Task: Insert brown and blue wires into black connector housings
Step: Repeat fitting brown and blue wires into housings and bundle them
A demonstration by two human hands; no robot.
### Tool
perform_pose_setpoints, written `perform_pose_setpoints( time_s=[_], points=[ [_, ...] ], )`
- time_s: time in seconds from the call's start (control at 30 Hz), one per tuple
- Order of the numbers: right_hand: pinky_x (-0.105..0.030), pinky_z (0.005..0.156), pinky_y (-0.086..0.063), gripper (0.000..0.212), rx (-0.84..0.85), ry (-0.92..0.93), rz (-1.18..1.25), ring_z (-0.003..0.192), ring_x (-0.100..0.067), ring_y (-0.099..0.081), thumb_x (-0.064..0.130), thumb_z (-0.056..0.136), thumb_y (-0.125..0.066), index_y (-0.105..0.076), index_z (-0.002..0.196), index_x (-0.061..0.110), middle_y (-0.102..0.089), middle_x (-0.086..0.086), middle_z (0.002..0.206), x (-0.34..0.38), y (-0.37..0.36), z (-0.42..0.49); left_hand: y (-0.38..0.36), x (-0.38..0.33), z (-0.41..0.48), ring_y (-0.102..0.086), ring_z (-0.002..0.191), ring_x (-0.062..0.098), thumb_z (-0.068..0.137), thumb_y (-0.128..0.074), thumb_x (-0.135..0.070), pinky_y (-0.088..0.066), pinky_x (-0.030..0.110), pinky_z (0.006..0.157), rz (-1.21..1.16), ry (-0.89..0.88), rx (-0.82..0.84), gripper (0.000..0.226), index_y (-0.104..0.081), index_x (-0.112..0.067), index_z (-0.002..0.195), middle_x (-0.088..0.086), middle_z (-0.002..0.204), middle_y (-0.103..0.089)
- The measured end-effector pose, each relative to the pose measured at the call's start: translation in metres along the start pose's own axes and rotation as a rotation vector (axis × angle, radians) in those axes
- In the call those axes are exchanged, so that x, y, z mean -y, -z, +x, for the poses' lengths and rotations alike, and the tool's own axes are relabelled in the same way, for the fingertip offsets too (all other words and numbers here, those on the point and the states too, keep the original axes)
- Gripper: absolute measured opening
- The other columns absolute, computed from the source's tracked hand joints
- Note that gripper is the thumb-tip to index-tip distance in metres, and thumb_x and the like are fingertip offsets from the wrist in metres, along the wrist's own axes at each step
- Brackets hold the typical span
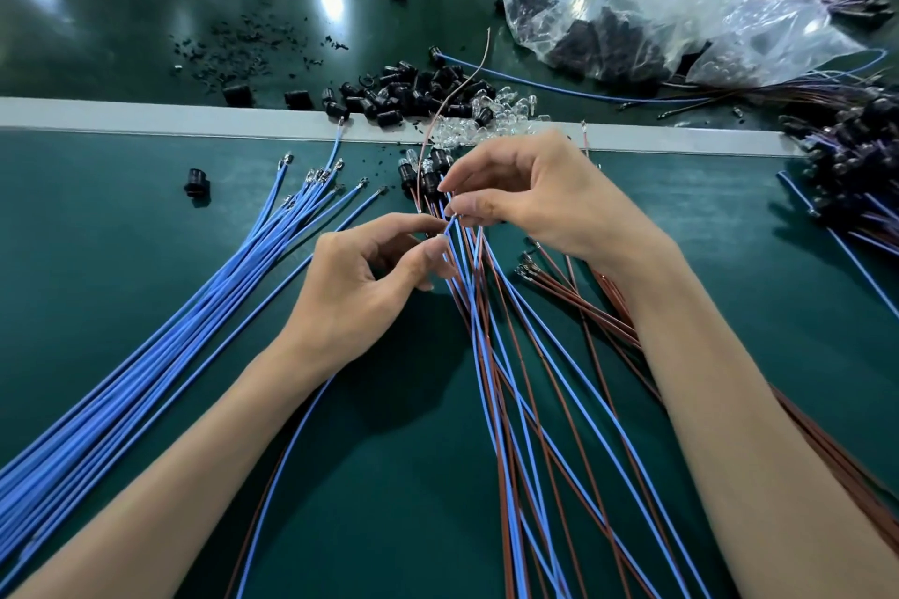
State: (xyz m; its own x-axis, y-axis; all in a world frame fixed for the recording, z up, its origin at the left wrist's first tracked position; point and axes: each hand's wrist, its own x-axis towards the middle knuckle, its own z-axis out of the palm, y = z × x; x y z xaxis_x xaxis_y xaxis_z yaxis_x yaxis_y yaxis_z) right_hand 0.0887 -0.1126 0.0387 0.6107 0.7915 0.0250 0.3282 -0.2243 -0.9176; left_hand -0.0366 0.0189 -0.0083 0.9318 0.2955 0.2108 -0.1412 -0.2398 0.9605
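As the blue wire (458, 254) looks limp, left hand (360, 292) and right hand (530, 195) pinch it near its tip, beside the housings (429, 182).

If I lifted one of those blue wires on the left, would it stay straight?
Probably not: the blue wires bend and fan across the green mat, so one would likely droop. Thin as it is, it looks light.

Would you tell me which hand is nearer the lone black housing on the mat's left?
Left: the left hand sits below-right of the lone black housing; the right hand is farther right.
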Motion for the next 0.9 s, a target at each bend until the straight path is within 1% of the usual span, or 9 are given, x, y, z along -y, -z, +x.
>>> perform_pose_setpoints(
  time_s=[0.1, 0.2, 0.33, 0.4, 0.47, 0.57, 0.7, 0.77, 0.9],
  points=[
    [-0.028, 0.082, -0.056, 0.018, 0.046, 0.016, -0.09, 0.082, -0.017, -0.07, 0.0, 0.08, -0.071, -0.07, 0.093, 0.013, -0.073, -0.004, 0.087, 0.002, -0.003, 0.0, 0.0, 0.002, 0.0, -0.066, 0.064, 0.003, 0.082, -0.059, -0.028, -0.05, 0.015, 0.064, -0.017, 0.018, 0.013, 0.014, -0.065, -0.025, 0.094, -0.009, 0.072, -0.073],
    [-0.039, 0.085, -0.055, 0.017, 0.051, 0.03, -0.103, 0.083, -0.026, -0.069, -0.001, 0.08, -0.071, -0.07, 0.09, 0.013, -0.073, -0.008, 0.087, 0.002, -0.007, 0.001, 0.001, 0.002, 0.001, -0.065, 0.063, 0.001, 0.082, -0.06, -0.027, -0.05, 0.015, 0.062, -0.027, 0.019, 0.007, 0.013, -0.066, -0.019, 0.091, -0.01, 0.07, -0.072],
    [-0.04, 0.084, -0.055, 0.01, 0.06, 0.023, -0.133, 0.083, -0.027, -0.068, 0.005, 0.082, -0.071, -0.072, 0.091, 0.009, -0.073, -0.01, 0.085, 0.002, -0.009, 0.002, 0.002, 0.002, 0.002, -0.061, 0.057, -0.002, 0.083, -0.061, -0.028, -0.047, 0.014, 0.056, -0.02, 0.033, -0.019, 0.011, -0.066, -0.018, 0.085, -0.011, 0.063, -0.068],
    [-0.038, 0.082, -0.055, 0.009, 0.04, 0.015, -0.149, 0.082, -0.025, -0.068, 0.013, 0.084, -0.07, -0.072, 0.093, 0.01, -0.073, -0.008, 0.085, 0.0, -0.011, 0.002, 0.002, 0.003, 0.003, -0.059, 0.056, 0.0, 0.087, -0.063, -0.022, -0.047, 0.02, 0.054, 0.017, 0.041, -0.041, 0.006, -0.065, -0.019, 0.082, -0.01, 0.061, -0.067],
    [-0.035, 0.08, -0.055, 0.011, -0.064, 0.008, -0.142, 0.078, -0.02, -0.068, 0.02, 0.087, -0.068, -0.071, 0.094, 0.013, -0.073, -0.006, 0.084, -0.002, -0.016, 0.003, 0.003, 0.005, 0.004, -0.058, 0.055, 0.004, 0.09, -0.063, -0.015, -0.048, 0.027, 0.055, 0.061, 0.046, -0.104, 0.013, -0.064, -0.019, 0.077, -0.007, 0.06, -0.067],
    [-0.034, 0.076, -0.051, 0.018, -0.263, 0.034, -0.463, 0.077, -0.018, -0.063, 0.03, 0.088, -0.065, -0.071, 0.094, 0.014, -0.069, -0.001, 0.086, -0.009, -0.031, 0.009, 0.005, 0.009, 0.006, -0.057, 0.055, 0.008, 0.09, -0.063, -0.015, -0.047, 0.028, 0.056, 0.091, 0.053, -0.227, 0.016, -0.064, -0.016, 0.074, -0.006, 0.059, -0.066],
    [-0.031, 0.065, -0.038, 0.028, -0.342, -0.02, -0.923, 0.09, -0.027, -0.061, 0.04, 0.089, -0.059, -0.066, 0.099, 0.015, -0.06, -0.003, 0.097, -0.005, -0.061, 0.013, 0.007, 0.009, 0.008, -0.058, 0.056, 0.006, 0.092, -0.06, -0.012, -0.047, 0.023, 0.059, 0.044, 0.061, -0.324, 0.017, -0.062, -0.017, 0.075, -0.008, 0.057, -0.063],
    [-0.032, 0.063, -0.032, 0.03, -0.358, -0.044, -1.022, 0.091, -0.031, -0.062, 0.04, 0.089, -0.059, -0.065, 0.099, 0.013, -0.06, -0.006, 0.1, 0.001, -0.071, 0.018, 0.007, 0.008, 0.008, -0.058, 0.056, 0.005, 0.092, -0.059, -0.01, -0.047, 0.019, 0.059, 0.026, 0.049, -0.327, 0.018, -0.061, -0.017, 0.076, -0.007, 0.058, -0.063],
    [-0.032, 0.063, -0.032, 0.028, -0.288, -0.106, -1.049, 0.092, -0.034, -0.063, 0.035, 0.083, -0.063, -0.064, 0.096, 0.011, -0.064, -0.011, 0.1, 0.01, -0.071, 0.03, 0.007, 0.009, 0.008, -0.059, 0.057, 0.007, 0.092, -0.058, -0.009, -0.047, 0.02, 0.059, 0.006, 0.043, -0.321, 0.018, -0.062, -0.016, 0.076, -0.007, 0.058, -0.063]
  ],
)
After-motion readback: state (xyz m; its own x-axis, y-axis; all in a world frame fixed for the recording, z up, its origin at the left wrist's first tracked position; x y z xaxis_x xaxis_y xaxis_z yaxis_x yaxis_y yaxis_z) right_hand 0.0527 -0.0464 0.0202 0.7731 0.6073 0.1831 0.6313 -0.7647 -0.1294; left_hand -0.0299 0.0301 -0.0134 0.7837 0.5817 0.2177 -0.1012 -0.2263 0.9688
